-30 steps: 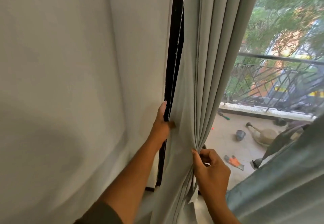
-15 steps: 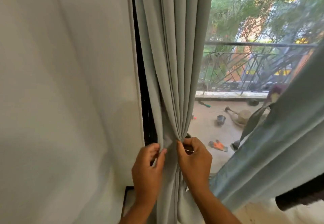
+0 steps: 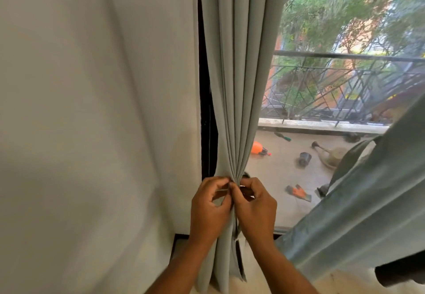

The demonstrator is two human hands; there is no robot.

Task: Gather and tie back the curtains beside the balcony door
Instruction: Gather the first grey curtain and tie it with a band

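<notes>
To your left stands the wall [image 3: 92, 109], then the dark door frame [image 3: 205, 109], and hard against it hangs the curtain [image 3: 236, 75], already drawn into tight vertical pleats that narrow to a waist at your hands.

Your left hand [image 3: 210, 208] is curled and pinches the gathered cloth at that waist from the frame side. Your right hand [image 3: 255, 204] meets it from the other side, its fingers also curled on the bunch; the two sets of fingertips touch at the pinch point. A thin dark item shows between the right fingers, but you cannot tell from this view whether it is a tie or a clip.

Judgement: gathering of this curtain is done. Tying is in hand but not finished; no band is seen closed round the pleats, and below your hands the cloth hangs loose.

Farther right, the balcony floor [image 3: 287, 178] and railing [image 3: 345, 82] show through the opening. At the right edge a second curtain [image 3: 368, 201] slants across the view, ungathered and untied. That one is left to do.
</notes>
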